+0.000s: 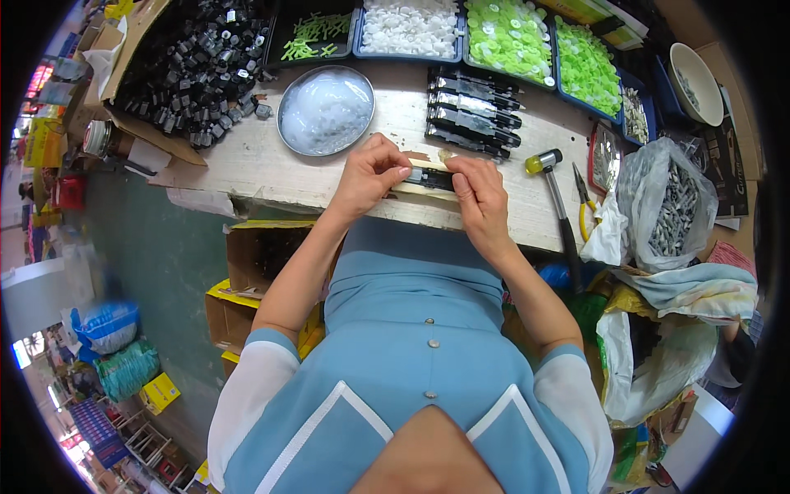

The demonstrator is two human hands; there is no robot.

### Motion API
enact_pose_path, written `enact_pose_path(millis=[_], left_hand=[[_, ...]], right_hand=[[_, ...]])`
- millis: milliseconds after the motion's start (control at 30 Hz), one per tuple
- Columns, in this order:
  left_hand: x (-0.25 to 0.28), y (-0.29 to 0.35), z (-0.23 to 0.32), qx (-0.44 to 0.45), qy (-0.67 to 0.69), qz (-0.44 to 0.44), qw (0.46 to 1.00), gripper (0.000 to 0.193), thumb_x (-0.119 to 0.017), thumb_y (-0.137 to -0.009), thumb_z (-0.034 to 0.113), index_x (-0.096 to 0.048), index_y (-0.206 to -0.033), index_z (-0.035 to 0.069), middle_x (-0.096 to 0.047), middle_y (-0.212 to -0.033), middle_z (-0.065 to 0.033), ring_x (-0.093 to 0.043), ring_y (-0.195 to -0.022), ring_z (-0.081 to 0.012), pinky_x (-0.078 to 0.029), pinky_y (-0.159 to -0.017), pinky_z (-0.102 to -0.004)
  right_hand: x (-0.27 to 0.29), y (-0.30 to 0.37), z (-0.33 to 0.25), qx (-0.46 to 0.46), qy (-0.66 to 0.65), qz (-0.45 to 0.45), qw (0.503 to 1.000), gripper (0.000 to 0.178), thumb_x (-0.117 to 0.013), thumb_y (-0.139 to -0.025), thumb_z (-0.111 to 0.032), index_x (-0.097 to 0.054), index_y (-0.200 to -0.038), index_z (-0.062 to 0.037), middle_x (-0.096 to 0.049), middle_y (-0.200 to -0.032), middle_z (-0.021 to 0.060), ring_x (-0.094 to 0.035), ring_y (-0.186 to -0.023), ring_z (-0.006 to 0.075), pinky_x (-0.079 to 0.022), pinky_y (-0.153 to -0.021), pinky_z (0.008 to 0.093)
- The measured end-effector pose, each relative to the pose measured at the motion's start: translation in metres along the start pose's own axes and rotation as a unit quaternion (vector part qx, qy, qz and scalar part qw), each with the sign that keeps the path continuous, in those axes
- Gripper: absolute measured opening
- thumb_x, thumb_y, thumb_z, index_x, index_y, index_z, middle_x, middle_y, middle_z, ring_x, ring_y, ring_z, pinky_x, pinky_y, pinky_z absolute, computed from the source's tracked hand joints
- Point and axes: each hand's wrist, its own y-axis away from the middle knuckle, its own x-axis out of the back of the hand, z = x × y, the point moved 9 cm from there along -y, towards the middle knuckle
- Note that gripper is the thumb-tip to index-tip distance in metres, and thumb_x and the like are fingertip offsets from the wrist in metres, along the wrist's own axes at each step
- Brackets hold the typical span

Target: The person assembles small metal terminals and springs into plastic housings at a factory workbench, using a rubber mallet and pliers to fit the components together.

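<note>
A black elongated plastic casing (436, 179) lies between my hands at the bench's front edge, with pale strips along its long sides. My left hand (366, 177) is closed, thumb and forefinger pinched at the casing's left end, where a small greyish piece shows in part. My right hand (482, 196) grips the right end, thumb laid along it. Just beyond, several similar black casings (473, 115) lie in a stacked row. A round metal dish (325, 109) of whitish, translucent contents stands beyond my left hand.
Trays of green pins (317, 37), white pieces (409, 29) and green discs (508, 41) line the back. Black parts (197, 74) fill a carton at left. To the right lie a hammer (555, 193), yellow-handled pliers (586, 206) and a plastic bag (668, 206) of metal parts.
</note>
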Motion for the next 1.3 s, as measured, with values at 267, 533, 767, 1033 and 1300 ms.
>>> enact_pose_path(millis=[267,533,767,1033,1300], left_hand=[[-0.005,-0.028,0.049,-0.078,-0.3,-0.038,0.95,0.017,-0.067,-0.072,0.005,-0.062,-0.088,0.004,-0.052,-0.08,-0.0028,-0.049,-0.061,-0.0082,-0.043,-0.055,-0.0228],[0.003,-0.148,0.104,-0.235,-0.441,0.108,0.86,0.019,-0.066,-0.07,0.018,-0.067,-0.084,0.006,-0.06,-0.079,-0.0154,-0.059,-0.074,-0.0323,-0.047,-0.07,-0.0396],[-0.047,-0.196,0.092,-0.181,-0.527,0.057,0.829,0.017,-0.066,-0.068,0.018,-0.062,-0.075,0.003,-0.061,-0.076,-0.019,-0.058,-0.075,-0.0376,-0.047,-0.066,-0.045],[-0.037,-0.206,0.09,-0.144,-0.461,0.042,0.874,0.012,-0.065,-0.071,0.01,-0.061,-0.073,-0.001,-0.061,-0.065,-0.0147,-0.062,-0.056,-0.0247,-0.049,-0.049,-0.0347],[0.025,-0.151,0.092,-0.052,0.103,0.046,0.992,0.017,-0.062,-0.071,-0.006,-0.06,-0.087,-0.009,-0.062,-0.078,-0.0139,-0.063,-0.066,-0.0199,-0.053,-0.057,-0.0256]], right_hand=[[0.118,-0.007,0.05,-0.116,0.113,0.137,0.977,0.015,-0.054,-0.083,-0.007,-0.061,-0.095,-0.0016,-0.059,-0.094,0.0104,-0.057,-0.084,0.0238,-0.044,-0.076,0.0303],[0.23,0.009,0.139,-0.236,0.449,0.042,0.861,0.016,-0.049,-0.075,-0.007,-0.059,-0.084,0.0021,-0.058,-0.083,0.0238,-0.056,-0.081,0.0397,-0.043,-0.071,0.047],[0.203,-0.005,0.156,-0.259,0.533,-0.031,0.805,0.013,-0.051,-0.074,-0.008,-0.059,-0.081,-0.0003,-0.059,-0.08,0.0237,-0.059,-0.078,0.0385,-0.047,-0.067,0.0484],[0.207,-0.007,0.167,-0.278,0.503,-0.013,0.818,0.01,-0.049,-0.075,-0.006,-0.058,-0.078,-0.0033,-0.06,-0.081,0.0216,-0.058,-0.078,0.0394,-0.046,-0.065,0.0496],[0.212,-0.001,0.151,-0.215,0.451,0.038,0.865,0.011,-0.051,-0.081,-0.01,-0.059,-0.081,-0.0037,-0.057,-0.086,0.0178,-0.055,-0.082,0.0376,-0.044,-0.068,0.0448]])
